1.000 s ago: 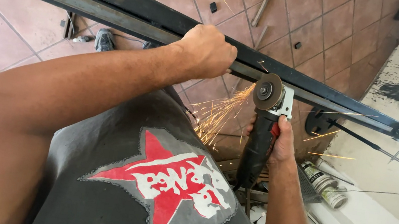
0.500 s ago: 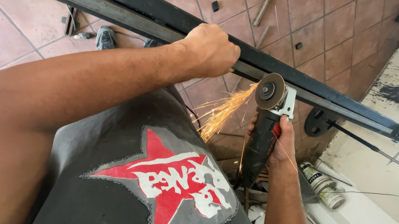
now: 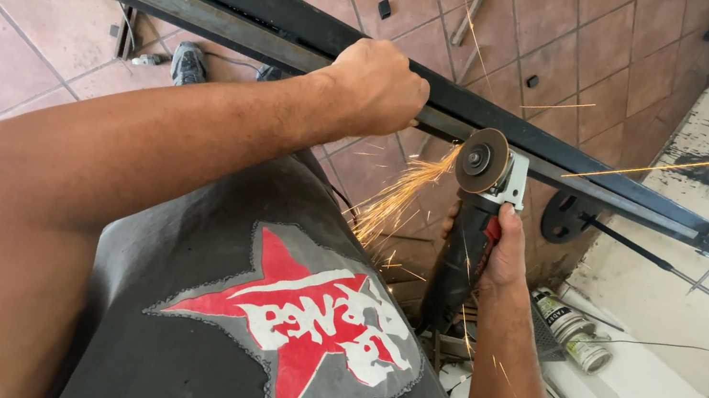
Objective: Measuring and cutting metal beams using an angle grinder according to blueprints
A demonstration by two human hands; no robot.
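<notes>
Left hand grip clenched on steel bar; right hand grasping grinder.

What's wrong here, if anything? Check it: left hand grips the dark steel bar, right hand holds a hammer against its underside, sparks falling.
Not a hammer. The head view shows the right hand holding an angle grinder; its disc meets the dark steel bar. The left hand does grip the bar, and sparks fall.

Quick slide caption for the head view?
Left hand grips steel bar; right hand runs sparking angle grinder.
</notes>
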